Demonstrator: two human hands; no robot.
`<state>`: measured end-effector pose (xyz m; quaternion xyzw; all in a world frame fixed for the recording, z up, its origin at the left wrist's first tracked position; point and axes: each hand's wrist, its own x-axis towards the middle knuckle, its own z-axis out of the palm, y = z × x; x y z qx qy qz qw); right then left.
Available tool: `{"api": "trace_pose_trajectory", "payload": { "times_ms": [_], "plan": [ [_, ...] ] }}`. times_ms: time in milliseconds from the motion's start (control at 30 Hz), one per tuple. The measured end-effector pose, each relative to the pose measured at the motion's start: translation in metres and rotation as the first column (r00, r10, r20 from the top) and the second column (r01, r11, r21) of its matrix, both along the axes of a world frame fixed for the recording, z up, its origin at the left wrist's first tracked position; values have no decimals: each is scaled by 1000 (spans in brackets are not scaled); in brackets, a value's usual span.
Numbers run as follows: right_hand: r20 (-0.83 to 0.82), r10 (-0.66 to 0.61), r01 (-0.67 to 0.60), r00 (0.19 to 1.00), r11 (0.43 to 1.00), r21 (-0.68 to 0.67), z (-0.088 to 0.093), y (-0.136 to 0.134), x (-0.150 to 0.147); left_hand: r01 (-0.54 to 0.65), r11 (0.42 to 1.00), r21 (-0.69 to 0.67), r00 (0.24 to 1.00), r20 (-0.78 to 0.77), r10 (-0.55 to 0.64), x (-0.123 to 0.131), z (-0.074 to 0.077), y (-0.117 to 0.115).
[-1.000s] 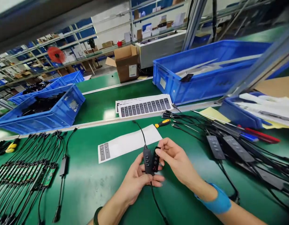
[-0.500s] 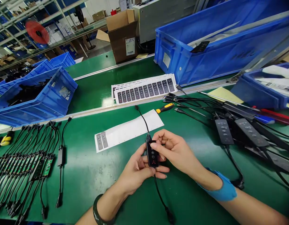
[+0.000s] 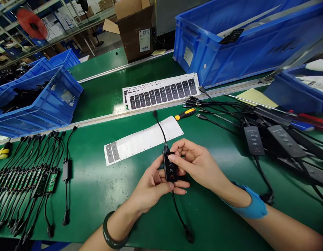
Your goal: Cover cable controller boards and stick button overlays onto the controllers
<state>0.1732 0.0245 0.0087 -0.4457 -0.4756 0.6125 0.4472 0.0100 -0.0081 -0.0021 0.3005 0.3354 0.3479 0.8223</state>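
Observation:
My left hand (image 3: 153, 184) is closed around a small black inline cable controller (image 3: 170, 174), held upright just over the green table. Plus and minus symbols and a red mark show on the black label (image 3: 171, 169) on its face. My right hand (image 3: 196, 164) pinches at the label's upper right edge, with the thumb on its face; the fingers behind are partly hidden. One cable runs from the controller up to a plug (image 3: 155, 113), another down to a connector (image 3: 189, 235). Beyond lies a white label backing sheet (image 3: 145, 139) with two grey labels at its left end.
Green circuit boards with cables (image 3: 25, 179) line the left side. Several finished-looking controllers (image 3: 254, 140) and tangled cables lie at right. A yellow-black screwdriver handle (image 3: 186, 114), stacked label sheets (image 3: 163, 96) and blue bins (image 3: 200, 45) stand farther back, beside a cardboard box (image 3: 134, 35).
The view has shifted slightly, so the background sits a little higher. Both hands keep nearly the same grip on the controller and label, with the right thumb slightly lower on the face.

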Motion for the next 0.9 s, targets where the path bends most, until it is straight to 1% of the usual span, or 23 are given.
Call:
{"api": "trace_pose_trajectory", "payload": {
  "times_ms": [267, 500, 633, 767, 900],
  "plan": [
    [46, -12, 12, 999, 1000, 5, -1, -1, 0, 4, 1000, -1, 999, -32, -4, 0, 0, -1],
    [114, -35, 27, 993, 998, 65, -8, -4, 0, -3, 1000, -1, 994, -111, 3, 2, 4, -1],
    [131, -41, 33, 991, 997, 65, -7, -3, 0, 2, 1000, 15, 994, -112, 0, 2, 3, -2],
    [132, -57, 49, 990, 997, 65, -6, -1, 0, -19, 999, 41, 994, -110, 24, 3, 2, -3],
    [125, -36, 32, 991, 999, 36, -4, 0, 0, -31, 997, 66, 993, -112, 38, 3, 1, -4]
  ]
}}
